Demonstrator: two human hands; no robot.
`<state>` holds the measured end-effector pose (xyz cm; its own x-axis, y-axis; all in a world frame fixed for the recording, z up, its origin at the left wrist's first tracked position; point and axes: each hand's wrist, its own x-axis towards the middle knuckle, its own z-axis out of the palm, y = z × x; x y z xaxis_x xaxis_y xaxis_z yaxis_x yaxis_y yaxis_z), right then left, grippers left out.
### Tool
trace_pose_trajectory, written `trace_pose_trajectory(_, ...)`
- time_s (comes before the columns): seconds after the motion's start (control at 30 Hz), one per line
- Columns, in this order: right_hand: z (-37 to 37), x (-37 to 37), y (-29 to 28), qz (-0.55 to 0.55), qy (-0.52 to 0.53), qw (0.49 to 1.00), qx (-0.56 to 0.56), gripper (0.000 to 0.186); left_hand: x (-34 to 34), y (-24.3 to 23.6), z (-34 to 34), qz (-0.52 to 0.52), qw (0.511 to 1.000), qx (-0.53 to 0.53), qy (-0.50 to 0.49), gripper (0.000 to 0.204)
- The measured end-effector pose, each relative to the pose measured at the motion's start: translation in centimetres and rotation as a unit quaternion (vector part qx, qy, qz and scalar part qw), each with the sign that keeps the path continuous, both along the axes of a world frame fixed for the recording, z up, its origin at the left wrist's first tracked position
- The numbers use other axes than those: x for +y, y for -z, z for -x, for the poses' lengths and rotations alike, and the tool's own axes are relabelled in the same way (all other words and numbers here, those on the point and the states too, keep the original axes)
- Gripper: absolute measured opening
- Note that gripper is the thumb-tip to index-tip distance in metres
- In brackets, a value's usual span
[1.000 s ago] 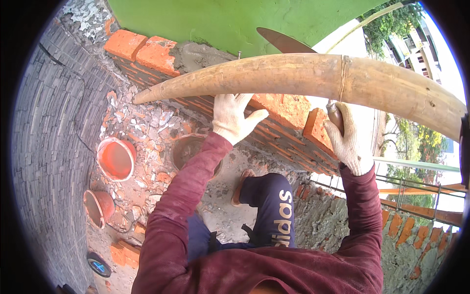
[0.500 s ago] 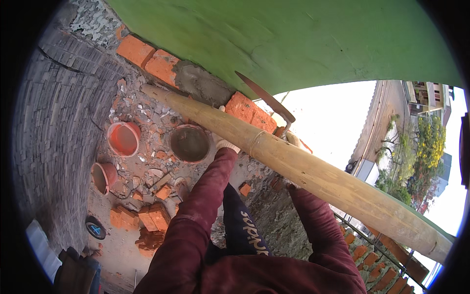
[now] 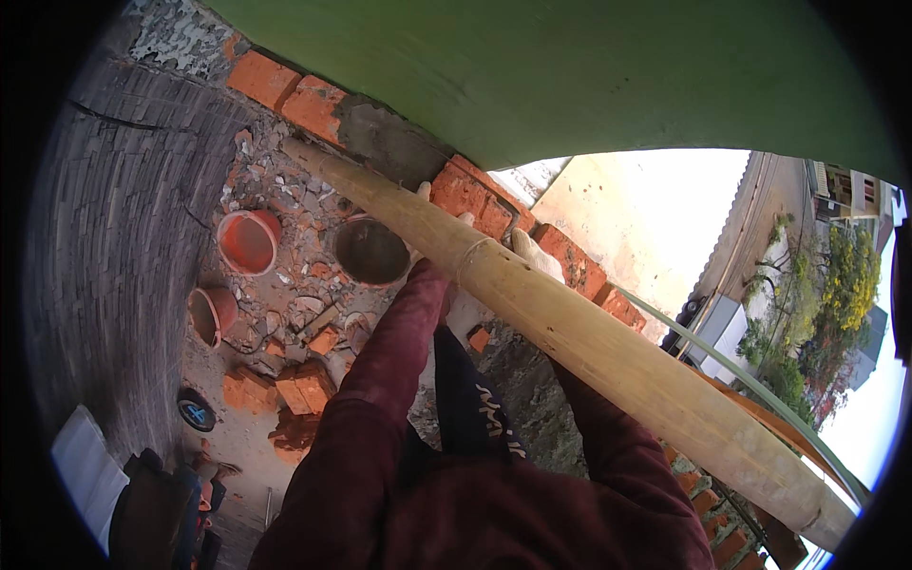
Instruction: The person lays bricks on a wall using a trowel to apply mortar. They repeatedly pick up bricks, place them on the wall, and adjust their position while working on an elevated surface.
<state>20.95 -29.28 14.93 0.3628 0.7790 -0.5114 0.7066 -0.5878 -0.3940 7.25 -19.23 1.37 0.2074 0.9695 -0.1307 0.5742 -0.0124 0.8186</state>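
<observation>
A long bamboo pole [image 3: 617, 380] crosses the view diagonally, partly hiding both gloved hands. My left hand [image 3: 420, 220] is behind it at the brick course [image 3: 461, 190]; only parts show, with finger and thumb apart on either side of the pole. My right hand [image 3: 537, 255] grips a trowel [image 3: 514, 214] by its handle at the bricks, just above the pole; little of the trowel shows. Grey mortar [image 3: 389, 133] lies between bricks further left along the course. A bucket of grey material [image 3: 369, 252] stands below my left hand.
A green wall [image 3: 551, 76] rises beyond the bricks. Two reddish buckets [image 3: 249, 242], [image 3: 211, 317], rubble and broken bricks [image 3: 304, 385] cover the floor left of me, beside a grey stone-clad wall [image 3: 123, 256]. A drop to a street, railing bars and trees [image 3: 836, 285] are at right.
The pole has swung from nearly horizontal to a steep diagonal across my hands as the view turned. The trowel's blade, raised against the green wall earlier, has dropped to brick level.
</observation>
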Motion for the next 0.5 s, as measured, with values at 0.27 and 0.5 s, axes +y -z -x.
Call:
trace_pose_trajectory(0.27,-3.7,-2.1,0.1,-0.05,-0.067,0.996,-0.027,0.034,1.6,1.5,5.7,0.119,0.983,-0.075,-0.122,0.07)
trace_pose_trajectory(0.5,-6.9,-4.4,1.8,-0.131,0.008,0.987,0.092,0.034,0.7,-0.5,5.0,0.299,0.935,-0.163,-0.103,0.09)
